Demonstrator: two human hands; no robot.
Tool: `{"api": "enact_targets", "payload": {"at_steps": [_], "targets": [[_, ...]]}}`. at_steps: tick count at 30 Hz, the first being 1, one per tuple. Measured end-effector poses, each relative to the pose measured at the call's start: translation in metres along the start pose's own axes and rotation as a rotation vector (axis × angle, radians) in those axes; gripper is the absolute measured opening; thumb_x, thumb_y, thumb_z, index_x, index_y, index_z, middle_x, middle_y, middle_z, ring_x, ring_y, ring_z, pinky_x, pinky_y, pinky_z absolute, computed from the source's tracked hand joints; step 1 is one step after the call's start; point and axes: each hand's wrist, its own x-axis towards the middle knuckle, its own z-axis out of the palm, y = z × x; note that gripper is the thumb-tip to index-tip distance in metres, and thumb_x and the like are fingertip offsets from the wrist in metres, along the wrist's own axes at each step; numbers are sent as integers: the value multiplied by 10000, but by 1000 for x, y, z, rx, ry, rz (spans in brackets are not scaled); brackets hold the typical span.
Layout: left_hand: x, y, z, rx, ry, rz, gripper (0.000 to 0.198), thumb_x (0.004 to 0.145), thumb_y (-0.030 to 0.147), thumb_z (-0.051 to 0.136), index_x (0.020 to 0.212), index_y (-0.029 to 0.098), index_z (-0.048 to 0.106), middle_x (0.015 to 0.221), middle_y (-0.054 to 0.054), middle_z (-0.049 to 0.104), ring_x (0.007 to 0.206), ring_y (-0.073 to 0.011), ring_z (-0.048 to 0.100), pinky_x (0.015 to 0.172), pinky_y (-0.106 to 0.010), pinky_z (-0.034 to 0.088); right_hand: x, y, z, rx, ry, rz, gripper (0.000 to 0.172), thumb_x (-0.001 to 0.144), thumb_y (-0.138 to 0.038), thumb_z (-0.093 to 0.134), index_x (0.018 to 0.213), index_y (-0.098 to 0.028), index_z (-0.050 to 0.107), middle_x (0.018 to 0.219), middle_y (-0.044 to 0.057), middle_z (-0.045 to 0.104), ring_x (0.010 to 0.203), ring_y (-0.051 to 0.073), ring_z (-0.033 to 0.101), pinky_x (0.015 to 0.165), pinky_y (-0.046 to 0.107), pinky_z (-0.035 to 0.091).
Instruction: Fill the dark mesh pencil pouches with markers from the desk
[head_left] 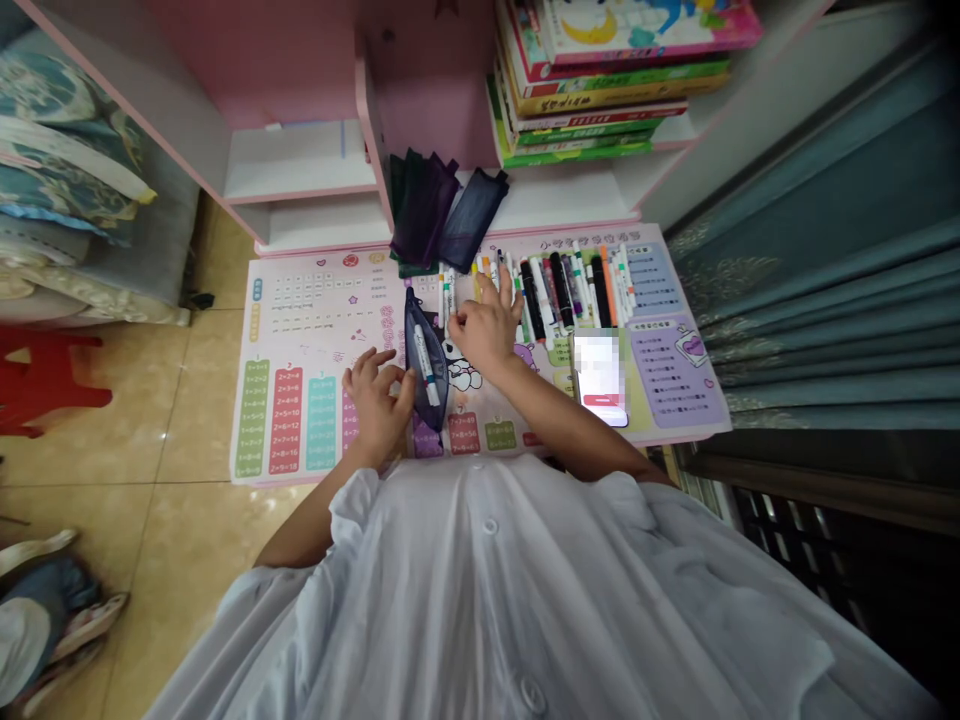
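My left hand [379, 405] curls against the left edge of a dark navy mesh pouch [426, 362], which lies on a printed pink desk mat [315, 400]. Inside the see-through pouch lies a white marker [426, 365] with teal bands. My right hand [487, 325] sits spread over a row of several colored markers [562, 290], its fingertips among them. Whether it grips one of them is hard to tell. My white sleeves and shirt fill the bottom of the view.
A smartphone [600, 378] with a pixelated screen lies on the mat to the right. Dark mesh pouches [450, 212] and stacked books [600, 85] sit on the pink shelf unit behind. A teal curtain [825, 300] hangs at right; a red stool [45, 380] stands on the tiled floor at left.
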Motion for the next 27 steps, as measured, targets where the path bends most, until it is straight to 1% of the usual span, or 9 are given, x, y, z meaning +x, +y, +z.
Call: {"api": "enact_targets", "payload": {"at_steps": [3,6,11,14,18,20,22,24,27], "targets": [[0,0,-1,-8,-13,-5,243,906,357,587,703,225,588,1162,-79,706,1300,-304,524,1097,-562,316,11,8,13,-51,-62,11,286,869,-291,549,956,-143,777,1593,151,396,1543,401,144,1183,688,176],[0,1,-2,-6,-14,-19,239,905,352,586,703,224,585,1164,-80,704,1305,-302,518,1102,-561,311,15,10,21,-83,-99,29,311,865,-310,561,995,-126,776,1603,167,374,1542,410,129,1182,696,173],[0,0,-1,-6,-9,-9,234,897,348,595,701,222,581,1169,-74,707,1306,-304,521,1096,-565,312,18,12,24,-123,-158,35,360,813,-358,644,1053,-120,767,1597,185,373,1533,434,130,1181,703,158],[0,0,-1,-4,-5,-10,243,899,354,592,697,220,581,1165,-77,710,1300,-306,526,1092,-566,314,19,14,23,-129,-149,29,370,795,-332,656,1065,-105,764,1606,193,355,1536,425,131,1188,689,152],[0,1,-2,2,-12,-13,240,893,354,600,693,223,584,1166,-78,713,1298,-305,528,1091,-559,317,10,12,6,-64,-81,43,310,784,-293,634,995,-117,775,1588,178,397,1530,415,169,1184,686,160],[1,2,-2,6,-21,-20,245,895,361,600,693,224,583,1173,-76,710,1304,-302,522,1099,-557,312,-2,5,-11,-15,-30,47,231,777,-289,626,882,-151,779,1572,144,434,1524,412,196,1181,678,170],[1,2,-2,2,-20,-21,252,899,367,596,691,224,582,1176,-77,708,1308,-302,518,1102,-557,310,-16,-5,-28,32,16,6,179,767,-296,625,767,-179,761,1564,112,453,1528,401,203,1183,654,184],[1,2,-2,-6,-14,-16,251,899,365,594,692,225,583,1173,-77,709,1305,-305,520,1099,-560,313,-32,-17,-43,72,11,-59,169,756,-303,626,682,-195,733,1539,100,488,1530,386,213,1185,627,199],[2,2,0,-14,-13,-14,233,892,354,599,697,226,583,1169,-75,709,1303,-306,523,1100,-562,312,-50,-32,-52,116,-72,-167,174,757,-314,630,675,-199,733,1520,109,509,1521,386,245,1178,620,216]]}}
